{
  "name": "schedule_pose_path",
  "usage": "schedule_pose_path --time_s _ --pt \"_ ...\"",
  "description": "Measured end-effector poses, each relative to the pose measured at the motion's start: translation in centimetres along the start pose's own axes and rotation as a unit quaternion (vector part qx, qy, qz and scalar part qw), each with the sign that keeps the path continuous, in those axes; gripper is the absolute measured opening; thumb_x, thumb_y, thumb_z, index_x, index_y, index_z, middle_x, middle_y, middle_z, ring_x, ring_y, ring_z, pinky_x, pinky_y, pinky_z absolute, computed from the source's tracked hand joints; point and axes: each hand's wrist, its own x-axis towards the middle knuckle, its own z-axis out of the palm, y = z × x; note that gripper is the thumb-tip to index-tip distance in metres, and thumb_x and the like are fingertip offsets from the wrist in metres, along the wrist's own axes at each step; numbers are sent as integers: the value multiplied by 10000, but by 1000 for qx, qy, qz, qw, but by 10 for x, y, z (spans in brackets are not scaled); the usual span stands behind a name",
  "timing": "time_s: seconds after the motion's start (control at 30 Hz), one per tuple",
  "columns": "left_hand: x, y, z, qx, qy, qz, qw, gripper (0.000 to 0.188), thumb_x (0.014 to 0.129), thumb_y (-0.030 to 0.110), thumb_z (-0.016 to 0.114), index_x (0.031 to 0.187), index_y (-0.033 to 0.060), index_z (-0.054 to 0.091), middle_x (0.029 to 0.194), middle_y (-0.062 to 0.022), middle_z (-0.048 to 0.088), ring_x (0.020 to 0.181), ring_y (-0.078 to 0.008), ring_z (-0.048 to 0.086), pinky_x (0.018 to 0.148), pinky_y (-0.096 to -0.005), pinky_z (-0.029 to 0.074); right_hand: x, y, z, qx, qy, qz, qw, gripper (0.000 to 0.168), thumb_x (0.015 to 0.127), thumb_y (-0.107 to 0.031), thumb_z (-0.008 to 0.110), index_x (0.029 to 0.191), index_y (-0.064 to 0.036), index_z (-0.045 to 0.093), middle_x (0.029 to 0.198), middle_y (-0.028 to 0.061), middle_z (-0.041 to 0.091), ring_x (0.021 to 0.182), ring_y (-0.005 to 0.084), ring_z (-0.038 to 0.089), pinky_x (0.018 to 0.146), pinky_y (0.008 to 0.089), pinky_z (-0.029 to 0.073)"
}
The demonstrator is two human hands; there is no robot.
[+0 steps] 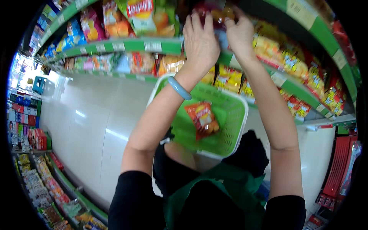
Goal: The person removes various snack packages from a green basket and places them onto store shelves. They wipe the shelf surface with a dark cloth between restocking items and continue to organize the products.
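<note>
Both hands reach onto a green-edged store shelf. My left hand, with a pale blue bangle on its wrist, lies spread palm down against a dark red snack bag. My right hand is beside it, with its fingers bent at the same group of bags; blur and shadow hide whether it grips one. Below the forearms stands a green plastic basket with a white rim. An orange-red bag of chips lies in it.
More chip bags fill the shelf to the left, and yellow snack packs line it to the right. A lower shelf holds further packets. Tiled floor lies at left, with another snack shelf at lower left.
</note>
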Motion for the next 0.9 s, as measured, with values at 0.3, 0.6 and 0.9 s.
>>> schedule_pose_path --time_s 0.3,0.6,0.9 --pt "-200 0 -6 -225 -311 -274 882 304 763 50 564 1047 -2 471 1033 -206 506 992 -383 483 844 -420 405 -231 44 -8 62 -169 320 930 120 837 -68 553 934 -16 600 843 99 638 766 171 602 691 274 462" --pt "-325 -53 79 -223 -603 -600 476 475 863 355 556 1176 6 480 1156 -158 539 1071 -278 506 832 -480 431 -355 206 9 -217 -401 480 749 615 776 -400 623 1187 26 457 1132 258 539 1063 357 532 899 400 419" --pt "-384 -76 105 -333 -403 -736 431 236 845 277 596 971 85 541 844 -48 589 750 -197 554 654 -397 467 -347 184 -6 69 -333 592 730 722 688 -336 760 1244 -7 435 1175 144 541 1038 241 540 868 341 430"
